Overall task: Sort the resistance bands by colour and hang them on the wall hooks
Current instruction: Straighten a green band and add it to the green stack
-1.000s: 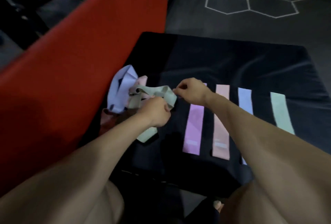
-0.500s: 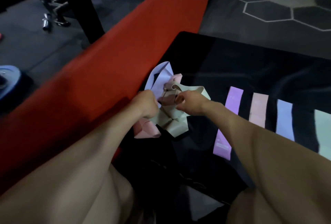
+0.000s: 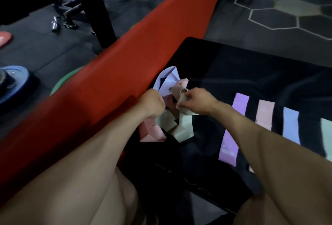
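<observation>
- Two hands are now both in the tangled pile (image 3: 172, 117) on the black mat (image 3: 233, 66); the left hand (image 3: 152, 103) has moved there, fingers curled into it.
- The right hand (image 3: 195, 101) pinches the pale green band (image 3: 186, 126), so untangling goes on; four sorted bands (image 3: 233, 127) lie flat beside.

The left hand (image 3: 152, 103) is curled with its fingers turned away, so what they grip in the heap of bands (image 3: 172, 113) cannot be told. The right hand (image 3: 196, 101) is smeared by motion; its fingertips blur into the pale band (image 3: 186, 124). The right forearm covers the near end of the pink strip (image 3: 265, 115) and part of the purple strip (image 3: 231, 131). The pale green strip (image 3: 327, 135) is cut off by the right edge, the blue weight plate (image 3: 12, 84) by the left
</observation>
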